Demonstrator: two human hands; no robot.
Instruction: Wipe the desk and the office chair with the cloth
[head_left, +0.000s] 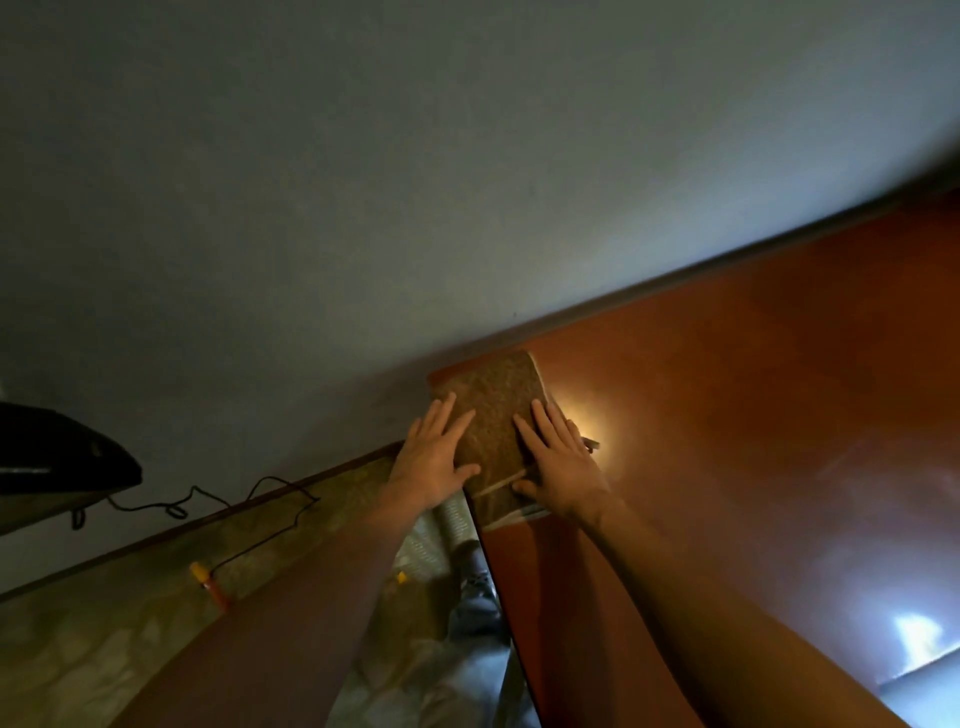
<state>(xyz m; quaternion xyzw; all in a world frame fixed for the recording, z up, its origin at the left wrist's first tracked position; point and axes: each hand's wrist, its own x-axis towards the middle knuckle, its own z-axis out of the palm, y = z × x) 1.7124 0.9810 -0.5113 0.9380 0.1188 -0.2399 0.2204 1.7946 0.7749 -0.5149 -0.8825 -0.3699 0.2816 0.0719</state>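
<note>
Step in hand: wiping the desk (727, 441); the cloth (493, 410) lies pressed on the desk's far left corner, next to the wall (363, 182).
Done so far: hard to judge. The reddish-brown top shows a dull, smeary sheen towards the right, which may be a wiped stretch, but I cannot tell how much of the top has been covered.
Left to do: probably the rest of the desk top, and all of the office chair. No chair shows clearly. A dark shape (62, 457) at the left edge could be part of one, but I cannot tell.
Cloth: brown, folded into a rough rectangle, flat on the desk. Its far end reaches almost to the wall and its left side runs along the desk's left edge.
Left hand (431, 462): open and flat, with straight, spread fingers pressing on the cloth's left side. The palm hangs partly past the desk's edge. It grips nothing.
Right hand (561, 467): open and flat as well, fingers straight, pressing on the cloth's right side with the heel near the cloth's near end. It grips nothing.
Hands and cloth: the cloth lies under both hands and between them, its middle strip bare. The hands are side by side, not touching each other.
Below the desk: a floor with a black cable (249, 499), a small orange thing (210, 584), and the person's shoe (475, 566) just beside the desk's edge.
</note>
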